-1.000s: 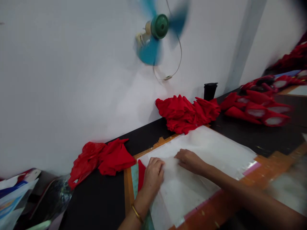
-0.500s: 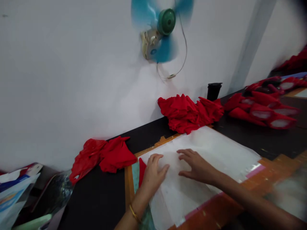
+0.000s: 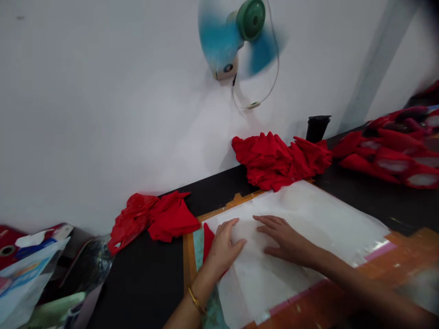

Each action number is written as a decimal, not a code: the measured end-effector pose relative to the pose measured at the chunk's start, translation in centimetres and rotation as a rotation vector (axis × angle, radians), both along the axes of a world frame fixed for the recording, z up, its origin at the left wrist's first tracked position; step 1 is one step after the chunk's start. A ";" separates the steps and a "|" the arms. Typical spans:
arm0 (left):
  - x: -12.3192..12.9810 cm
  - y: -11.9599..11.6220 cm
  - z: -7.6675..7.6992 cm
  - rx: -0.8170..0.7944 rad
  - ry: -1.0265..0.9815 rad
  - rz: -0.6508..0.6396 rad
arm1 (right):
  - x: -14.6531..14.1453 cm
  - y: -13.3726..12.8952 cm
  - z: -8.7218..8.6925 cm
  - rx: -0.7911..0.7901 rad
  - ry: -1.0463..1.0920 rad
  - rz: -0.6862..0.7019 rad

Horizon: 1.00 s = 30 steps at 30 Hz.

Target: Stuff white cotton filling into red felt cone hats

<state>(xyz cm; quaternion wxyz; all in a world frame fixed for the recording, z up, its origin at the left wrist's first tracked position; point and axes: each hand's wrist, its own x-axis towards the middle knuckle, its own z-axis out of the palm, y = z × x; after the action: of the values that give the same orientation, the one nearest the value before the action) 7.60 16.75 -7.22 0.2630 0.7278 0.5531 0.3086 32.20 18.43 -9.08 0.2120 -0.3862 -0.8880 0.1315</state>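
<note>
A large white sheet (image 3: 329, 219) lies over a board taped down with orange-brown tape (image 3: 356, 283). My left hand (image 3: 224, 246), with a gold bangle at the wrist, rests on the sheet's left part, fingers spread and thumb apart. Partly under that hand, a piece of red fabric (image 3: 207, 240) shows at the sheet's left edge. My right hand (image 3: 284, 240) is a little to the right, fingers stretched out flat over or on the sheet. Neither hand grips anything visible.
Red fabric heaps lie behind the sheet (image 3: 274, 160) and to the left (image 3: 174, 217). Red pieces with white patches (image 3: 394, 157) are piled at right. A black container (image 3: 317, 129) stands by the wall, below a spinning blue fan (image 3: 252, 20). Packages (image 3: 30, 265) crowd the lower left.
The view has shifted slightly, so the scene sits a little further right. My hands stay over the sheet in nearly the same pose, the right fingers somewhat straighter.
</note>
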 end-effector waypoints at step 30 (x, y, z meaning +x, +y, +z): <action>1.5 0.2 -0.7 0.038 0.336 -0.012 | -3.9 2.1 0.9 -0.064 -0.139 0.054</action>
<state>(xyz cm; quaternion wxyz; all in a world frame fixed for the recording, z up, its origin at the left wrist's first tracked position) 9.09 16.93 -7.88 0.1549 0.7772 0.5791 0.1916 28.29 20.54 -8.22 0.1340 -0.3767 -0.9061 0.1383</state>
